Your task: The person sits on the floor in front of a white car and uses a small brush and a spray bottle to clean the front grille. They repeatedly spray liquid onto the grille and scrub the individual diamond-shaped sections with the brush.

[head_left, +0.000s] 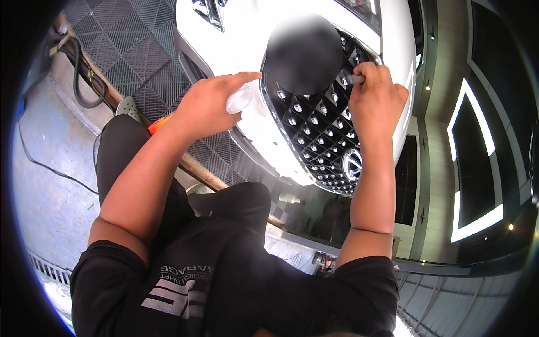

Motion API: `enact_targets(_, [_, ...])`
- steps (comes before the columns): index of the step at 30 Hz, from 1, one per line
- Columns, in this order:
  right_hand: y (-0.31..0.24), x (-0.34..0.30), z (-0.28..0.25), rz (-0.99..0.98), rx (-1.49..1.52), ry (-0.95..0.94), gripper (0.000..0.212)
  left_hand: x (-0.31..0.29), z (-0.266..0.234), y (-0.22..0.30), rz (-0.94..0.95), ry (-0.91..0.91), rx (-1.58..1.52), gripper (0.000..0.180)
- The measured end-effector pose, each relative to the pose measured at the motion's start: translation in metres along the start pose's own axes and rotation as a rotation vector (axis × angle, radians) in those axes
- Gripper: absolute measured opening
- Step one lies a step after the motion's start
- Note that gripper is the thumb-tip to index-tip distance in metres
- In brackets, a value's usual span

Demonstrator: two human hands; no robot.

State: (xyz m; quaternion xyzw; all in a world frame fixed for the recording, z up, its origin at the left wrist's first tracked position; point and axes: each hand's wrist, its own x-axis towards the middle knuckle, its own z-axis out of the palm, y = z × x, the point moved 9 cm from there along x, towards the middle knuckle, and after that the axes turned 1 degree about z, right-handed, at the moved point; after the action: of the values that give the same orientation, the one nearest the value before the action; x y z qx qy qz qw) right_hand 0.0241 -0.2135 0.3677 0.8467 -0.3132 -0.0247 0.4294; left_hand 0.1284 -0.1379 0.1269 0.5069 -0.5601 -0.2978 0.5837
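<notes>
My left hand [209, 106] is wrapped round a small translucent plastic container [240, 100], held over the edge of the white car bumper [264, 146]. Its index finger stretches toward the chrome rim of the grille. At the grille's upper right, my right hand [377, 92] pinches a short dark grey piece [356, 79], whose kind I cannot make out. That piece is close against the black grille [314, 121], which is dotted with small chrome studs. A round emblem [352, 164] sits lower on the grille, beside my right forearm. A dark blurred disc [305, 54] hides part of the grille and bonnet.
Dark ridged floor tiles [137, 42] lie left of the car, bordered by a wooden strip [205, 174]. A black hose [84, 92] curls at the far left, with a thin cable [53, 168] below. A headlight [208, 11] shows at the top.
</notes>
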Motion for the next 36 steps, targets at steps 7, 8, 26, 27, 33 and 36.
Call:
enact_targets(7, [0.011,-0.013,0.011,-0.024,-0.039,0.025,0.022,-0.002,0.000,0.002,-0.001,-0.022,0.005,0.075])
enact_targets(8, [0.009,-0.018,0.007,-0.011,-0.004,-0.036,0.022,-0.003,-0.001,0.000,-0.004,-0.015,0.021,0.075])
enact_targets(26, [0.018,-0.026,0.010,-0.049,0.047,0.427,0.027,-0.003,-0.002,-0.002,-0.046,-0.025,0.029,0.071])
enact_targets(27, [0.019,-0.037,0.004,-0.010,0.069,0.413,0.026,-0.003,-0.002,-0.003,-0.038,-0.027,0.023,0.071])
enact_targets(33, [0.028,-0.039,0.004,0.057,0.070,0.547,0.021,-0.001,0.009,0.000,-0.025,-0.096,0.012,0.073])
enact_targets(36, [0.001,-0.003,0.022,-0.128,0.207,0.598,0.025,-0.001,0.010,0.004,-0.024,-0.086,0.009,0.074])
